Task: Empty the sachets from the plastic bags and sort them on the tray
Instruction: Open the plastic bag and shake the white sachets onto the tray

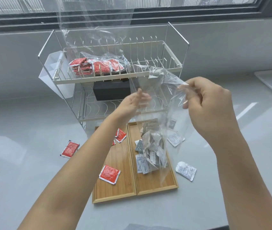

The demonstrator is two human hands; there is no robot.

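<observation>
Head view: our left hand [136, 102] and right hand [205, 103] pinch a clear bag [158, 100], grey sachets [153, 146] spilling onto the tray [156, 185] below; a red-sachet bag [98, 63] beyond remains unemptied.

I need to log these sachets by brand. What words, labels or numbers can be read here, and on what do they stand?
No text can be read.
Red sachets: white print, too blurred to read.
White sachets: dark lines of print, too small and blurred.
Grey sachets in the plastic bag: print blurred behind the film.
Red sachets on the rack: markings unreadable.
Wooden tray: no lettering visible.
</observation>
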